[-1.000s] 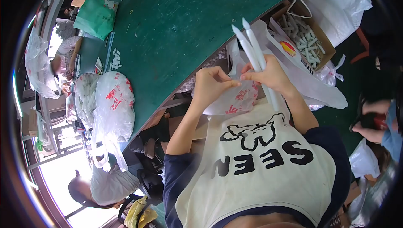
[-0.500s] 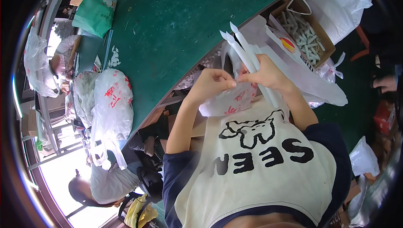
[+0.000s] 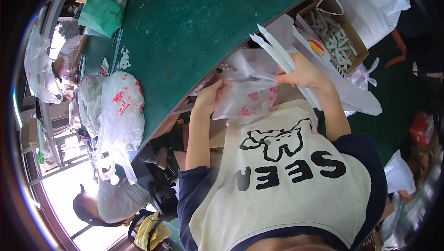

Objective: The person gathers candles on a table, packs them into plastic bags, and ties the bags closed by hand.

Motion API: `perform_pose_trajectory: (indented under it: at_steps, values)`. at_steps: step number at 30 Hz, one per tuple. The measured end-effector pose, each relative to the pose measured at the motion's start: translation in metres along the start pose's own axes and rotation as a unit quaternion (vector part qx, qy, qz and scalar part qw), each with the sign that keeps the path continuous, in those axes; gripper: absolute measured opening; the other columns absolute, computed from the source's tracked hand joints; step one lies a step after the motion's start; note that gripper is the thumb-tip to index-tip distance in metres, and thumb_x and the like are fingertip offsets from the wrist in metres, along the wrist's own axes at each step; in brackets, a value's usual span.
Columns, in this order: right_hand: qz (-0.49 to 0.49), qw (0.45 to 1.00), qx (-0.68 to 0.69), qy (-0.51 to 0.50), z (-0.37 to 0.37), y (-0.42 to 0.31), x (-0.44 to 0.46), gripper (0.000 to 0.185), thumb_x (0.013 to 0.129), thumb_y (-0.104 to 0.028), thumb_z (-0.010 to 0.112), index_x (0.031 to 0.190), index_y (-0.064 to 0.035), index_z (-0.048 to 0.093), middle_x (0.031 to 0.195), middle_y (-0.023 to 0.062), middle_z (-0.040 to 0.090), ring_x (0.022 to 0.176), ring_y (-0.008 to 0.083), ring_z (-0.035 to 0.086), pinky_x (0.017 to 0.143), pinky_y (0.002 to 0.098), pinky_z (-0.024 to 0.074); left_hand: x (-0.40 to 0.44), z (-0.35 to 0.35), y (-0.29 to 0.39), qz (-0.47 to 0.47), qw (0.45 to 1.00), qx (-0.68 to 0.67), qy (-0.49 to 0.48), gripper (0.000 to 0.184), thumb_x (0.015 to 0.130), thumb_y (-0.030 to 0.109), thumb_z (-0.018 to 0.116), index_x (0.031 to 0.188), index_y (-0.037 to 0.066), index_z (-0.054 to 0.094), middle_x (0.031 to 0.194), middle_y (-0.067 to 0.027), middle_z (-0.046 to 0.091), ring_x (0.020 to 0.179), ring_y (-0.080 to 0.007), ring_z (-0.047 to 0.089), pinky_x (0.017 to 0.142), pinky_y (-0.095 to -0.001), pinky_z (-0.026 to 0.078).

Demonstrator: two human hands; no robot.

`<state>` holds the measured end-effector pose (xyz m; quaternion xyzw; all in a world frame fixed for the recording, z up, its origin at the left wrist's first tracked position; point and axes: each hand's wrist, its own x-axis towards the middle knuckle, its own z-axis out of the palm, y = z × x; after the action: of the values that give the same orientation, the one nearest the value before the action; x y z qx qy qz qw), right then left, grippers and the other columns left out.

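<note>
My right hand (image 3: 303, 73) is closed round two long white candle-like sticks (image 3: 273, 54), whose pointed tips slant up to the left. Its thumb and fingers also pinch the gathered top of a clear plastic bag with red print (image 3: 252, 99). On the other side of that bag, my left hand (image 3: 209, 97) has its fingers bent against the film and holds its edge. The bag hangs spread between both hands, above the front of the cream shirt. Some of my left fingertips are hidden by the plastic.
The green table (image 3: 185, 29) has its edge just beyond my hands. A carton of white sticks (image 3: 335, 40) stands at the right, beside a large white bag (image 3: 370, 8). Filled plastic bags (image 3: 121, 107) and a green bag (image 3: 102, 12) lie left. A person (image 3: 122, 200) sits lower left.
My left hand has moved left and down, away from my right hand. The plastic bag is now spread wide between them. The two sticks remain in my right hand.
</note>
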<state>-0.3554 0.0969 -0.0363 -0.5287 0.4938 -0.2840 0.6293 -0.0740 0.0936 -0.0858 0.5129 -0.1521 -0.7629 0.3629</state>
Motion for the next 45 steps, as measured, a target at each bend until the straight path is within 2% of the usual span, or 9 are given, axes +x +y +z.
perform_pose_trajectory:
  at_steps: [4,6,8,11,22,30,36,40,45]
  values:
    - [0.015,1.000,-0.004,0.019,-0.010,0.005,0.001,0.024,0.060,-0.006,0.071,0.067,-0.0045,0.048,0.066,0.0073,0.057,0.045,0.0067,0.046,0.039,0.0211,0.0356,0.039,-0.078,-0.016,0.115,0.971,0.200,-0.059,0.026,0.088,0.015,0.045,0.110,0.001,0.048,0.109,-0.0101,0.053,0.101,-0.0228,0.051,0.090,-0.0322,0.041]
    - [0.013,0.999,-0.001,0.033,-0.016,0.004,0.003,0.024,0.060,-0.006,0.070,0.067,-0.0045,0.048,0.066,0.0074,0.058,0.045,0.0069,0.046,0.039,0.0214,0.0355,0.019,-0.077,-0.008,0.340,0.629,0.698,-0.040,0.038,0.088,0.021,0.044,0.121,0.001,0.040,0.121,-0.0116,0.045,0.108,-0.0256,0.046,0.094,-0.0363,0.037]
    - [0.000,0.999,-0.002,0.047,-0.024,0.006,0.002,0.023,0.060,-0.006,0.070,0.067,-0.0044,0.048,0.065,0.0075,0.058,0.045,0.0071,0.046,0.040,0.0218,0.0354,0.015,-0.082,-0.018,0.271,0.934,0.233,-0.025,0.042,0.084,0.022,0.050,0.119,-0.001,0.041,0.119,-0.0120,0.045,0.107,-0.0249,0.046,0.093,-0.0345,0.037]
    - [-0.006,0.998,-0.021,0.066,-0.031,0.005,0.002,0.022,0.060,-0.006,0.070,0.068,-0.0034,0.050,0.064,0.0066,0.057,0.045,0.0073,0.046,0.040,0.0222,0.0352,0.011,-0.103,-0.023,0.126,0.988,0.018,-0.086,0.052,0.078,0.023,0.057,0.120,-0.002,0.040,0.120,-0.0103,0.044,0.104,-0.0243,0.048,0.089,-0.0314,0.039]
    - [-0.004,0.996,-0.039,0.080,-0.027,0.020,-0.003,0.021,0.060,-0.007,0.070,0.070,-0.0009,0.053,0.063,0.0053,0.056,0.048,0.0086,0.049,0.040,0.0225,0.0376,0.040,-0.156,-0.002,0.399,0.512,0.648,0.399,0.028,0.079,0.021,0.054,0.099,0.001,0.059,0.096,-0.0062,0.062,0.085,-0.0217,0.058,0.077,-0.0335,0.043]
    - [-0.008,0.995,-0.039,0.089,-0.045,0.020,-0.013,0.019,0.063,-0.005,0.070,0.072,-0.0011,0.053,0.062,0.0041,0.054,0.050,0.0070,0.047,0.040,0.0212,0.0353,0.038,-0.167,-0.002,0.546,0.693,0.225,0.414,0.037,0.081,0.026,0.050,0.111,0.004,0.052,0.116,-0.0130,0.052,0.104,-0.0285,0.050,0.088,-0.0349,0.040]
    - [-0.017,0.986,-0.083,0.144,-0.039,0.015,-0.009,0.018,0.066,-0.005,0.068,0.075,-0.0024,0.053,0.065,0.0017,0.053,0.050,0.0056,0.046,0.040,0.0208,0.0353,0.043,-0.173,-0.004,0.298,0.417,0.747,0.424,0.036,0.081,0.021,0.054,0.111,0.001,0.051,0.112,-0.0127,0.053,0.100,-0.0230,0.050,0.086,-0.0322,0.039]
    - [-0.028,0.992,-0.056,0.107,-0.013,-0.002,-0.019,0.020,0.068,-0.007,0.067,0.083,-0.0030,0.054,0.067,0.0004,0.052,0.050,0.0048,0.046,0.041,0.0200,0.0361,-0.009,-0.048,0.001,0.343,0.831,0.415,0.139,0.036,0.079,0.023,0.058,0.106,0.000,0.053,0.100,-0.0136,0.057,0.088,-0.0175,0.052,0.076,-0.0289,0.041]
    - [-0.050,0.996,-0.014,-0.076,0.008,-0.006,-0.023,0.029,0.071,-0.011,0.067,0.096,-0.0046,0.053,0.068,-0.0001,0.052,0.051,0.0049,0.047,0.041,0.0201,0.0381,-0.015,-0.009,-0.008,0.268,0.846,0.437,0.146,0.029,0.079,0.023,0.057,0.093,-0.002,0.059,0.080,-0.0061,0.059,0.069,-0.0115,0.049,0.065,-0.0256,0.040]
